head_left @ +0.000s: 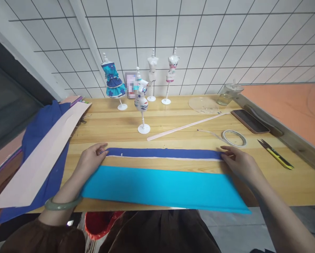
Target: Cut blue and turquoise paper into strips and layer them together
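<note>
A long, narrow strip of dark blue fabric (162,153) with a white lower edge stretches straight between my hands. My left hand (95,156) pinches its left end, and my right hand (233,160) pinches the right end between thumb and fingers. Just below, nearer to me, a wide piece of turquoise fabric (162,184) lies flat, its front edge overhanging the table slightly. Wood shows between the two fabrics. A green bangle circles my left wrist.
Small mannequins stand behind, one nearer (141,103) and one in a blue dress (112,80). To the right are a tape roll (234,138), a phone (250,121), yellow thread snips (276,154) and a glass jar (227,95). White paper (41,158) covers dark blue fabric (38,133) at left.
</note>
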{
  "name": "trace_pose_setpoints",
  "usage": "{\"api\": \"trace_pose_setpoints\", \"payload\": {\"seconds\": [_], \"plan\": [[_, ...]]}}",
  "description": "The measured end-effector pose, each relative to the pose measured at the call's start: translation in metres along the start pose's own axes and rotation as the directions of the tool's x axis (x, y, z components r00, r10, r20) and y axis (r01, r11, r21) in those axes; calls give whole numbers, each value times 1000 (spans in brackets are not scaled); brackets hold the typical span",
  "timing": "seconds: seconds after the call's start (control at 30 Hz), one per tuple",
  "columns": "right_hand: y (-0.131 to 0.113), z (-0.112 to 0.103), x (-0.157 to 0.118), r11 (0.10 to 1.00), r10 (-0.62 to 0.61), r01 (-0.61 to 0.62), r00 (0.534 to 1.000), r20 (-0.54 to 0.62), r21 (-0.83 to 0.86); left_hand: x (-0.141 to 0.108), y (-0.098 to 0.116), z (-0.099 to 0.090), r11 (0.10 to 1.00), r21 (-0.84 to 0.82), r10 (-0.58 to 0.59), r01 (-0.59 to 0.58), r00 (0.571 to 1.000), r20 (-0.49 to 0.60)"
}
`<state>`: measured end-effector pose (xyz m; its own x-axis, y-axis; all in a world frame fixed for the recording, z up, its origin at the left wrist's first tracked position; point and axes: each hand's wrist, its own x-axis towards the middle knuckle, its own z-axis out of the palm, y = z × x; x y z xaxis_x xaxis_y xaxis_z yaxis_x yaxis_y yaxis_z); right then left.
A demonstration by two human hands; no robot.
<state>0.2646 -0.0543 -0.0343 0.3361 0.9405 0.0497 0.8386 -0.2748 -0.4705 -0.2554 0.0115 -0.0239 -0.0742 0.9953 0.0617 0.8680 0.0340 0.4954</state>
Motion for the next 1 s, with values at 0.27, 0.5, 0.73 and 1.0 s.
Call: {"api": "trace_pose_setpoints", "payload": {"seconds": [0.27, 0.5, 0.73, 1.0], "plan": [[-25, -3, 21, 990, -139, 139, 988, -73, -13, 15, -7, -3, 998, 53, 35, -28, 987, -154], [-14, -16, -52, 887, -458, 453, 888, -42, -91, -55, 26, -16, 829, 119, 559, -546, 819, -133], [4, -2, -123, 551, -819, 819, 567, 86, -161, -115, 34, 7, 686, 130, 699, -715, 699, 153], [15, -4, -126, 489, -857, 861, 504, 105, -139, -121, 25, 13, 620, 219, 750, -754, 651, 119]]}}
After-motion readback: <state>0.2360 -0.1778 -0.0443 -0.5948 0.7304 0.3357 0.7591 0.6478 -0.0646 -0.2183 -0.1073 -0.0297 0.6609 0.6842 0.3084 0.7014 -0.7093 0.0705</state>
